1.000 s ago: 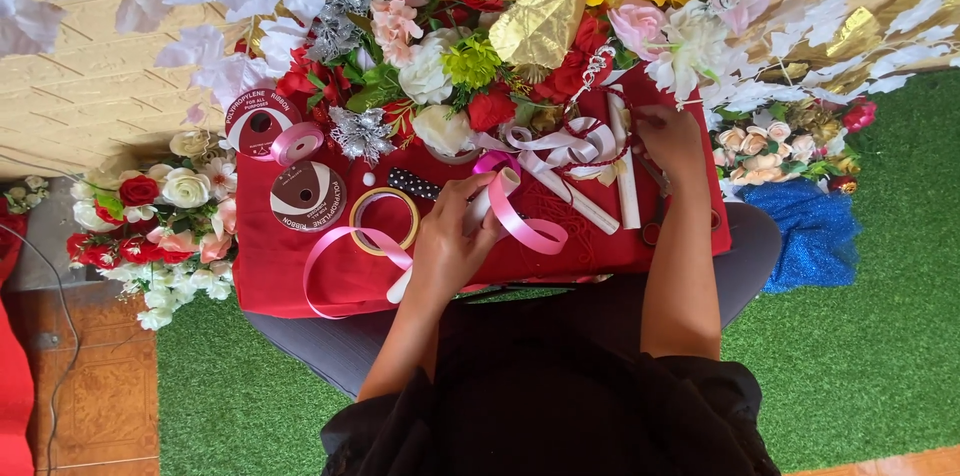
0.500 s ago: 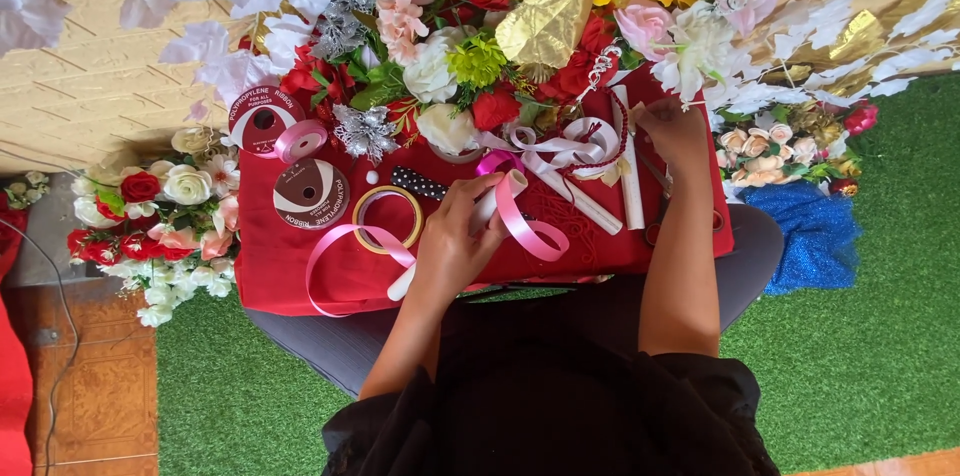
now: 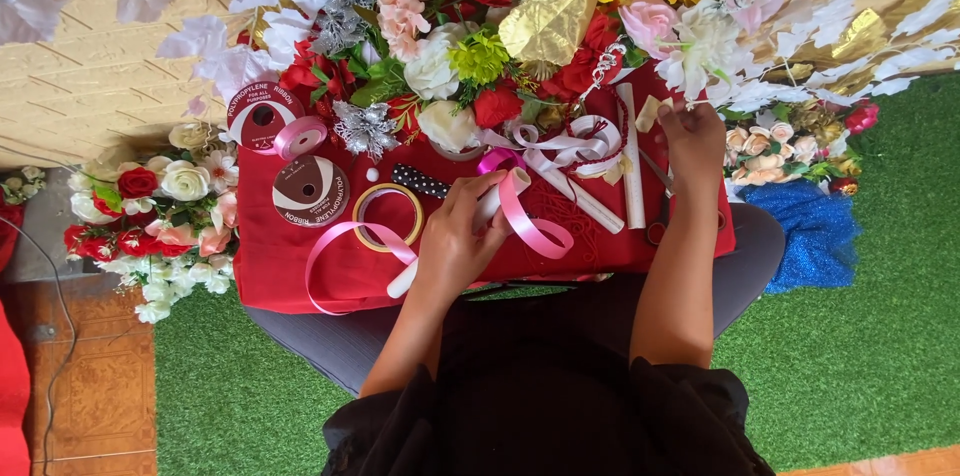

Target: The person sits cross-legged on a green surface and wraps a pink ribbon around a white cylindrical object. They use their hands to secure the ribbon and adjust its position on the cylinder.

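here left hand (image 3: 455, 241) grips a white stick (image 3: 470, 226) near the red cloth's (image 3: 290, 271) edge.

Single head cam, steep top-down, mid-range over red cloth (image 3: 300, 266) on lap, flowers beyond.

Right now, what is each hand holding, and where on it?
The left hand grips a white stick at its middle, where pink ribbon wraps it. The right hand pinches something small at its fingertips; which thing cannot be told.

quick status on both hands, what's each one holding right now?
Left hand: shut on a white stick with pink ribbon looped round it.
Right hand: pinching a small pale piece at its fingertips.
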